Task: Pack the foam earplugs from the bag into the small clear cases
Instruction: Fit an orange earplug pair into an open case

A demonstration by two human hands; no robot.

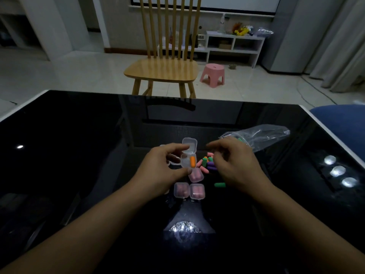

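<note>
My left hand [163,167] holds a small clear case [188,156] between thumb and fingers, its lid flipped up, with one orange earplug [192,162] inside. My right hand [234,165] hovers with curled fingers over a loose pile of pink, green and purple earplugs [207,164] on the black glass table [79,155]; whether it pinches one is hidden. A single green earplug [219,184] lies apart near the right wrist. Three closed cases with pink earplugs [189,186] sit below the held case. The clear plastic bag [262,137] lies behind the right hand.
More clear cases [173,161] lie partly hidden under my left fingers. A wooden chair [164,70] stands past the table's far edge, a pink stool [213,75] beside it. A blue cushion [343,123] is at the right edge. Lamp reflections glare on the glass.
</note>
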